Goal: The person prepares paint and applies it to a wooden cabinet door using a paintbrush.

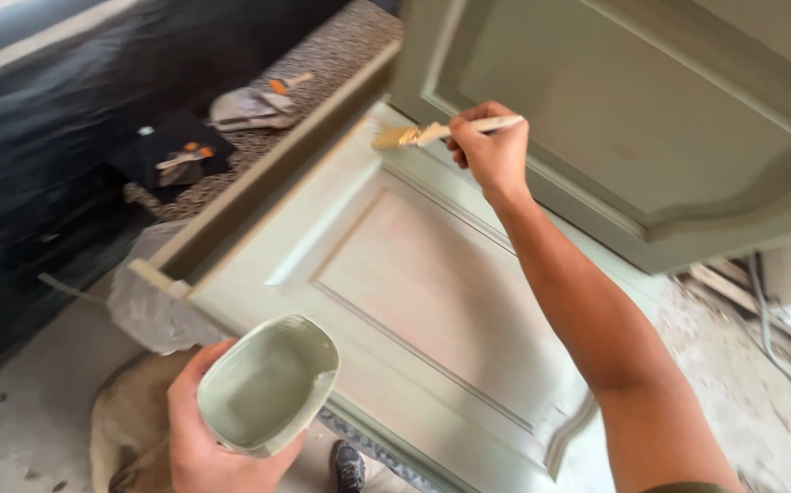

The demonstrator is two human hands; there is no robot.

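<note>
Grip first: the left hand (196, 429) is wrapped around a squashed plastic cup (268, 383) of pale green paint, tipped slightly toward the viewer, so a slack wrist could likely slop paint onto the shoe (348, 464) and floor (21, 429) below. Farther out, the right hand (491, 151) pinches a brush (432, 132) whose bristles touch the upper edge of the half-painted cabinet door (414, 292); an overloaded brush might run or pool in the moulding.
</note>
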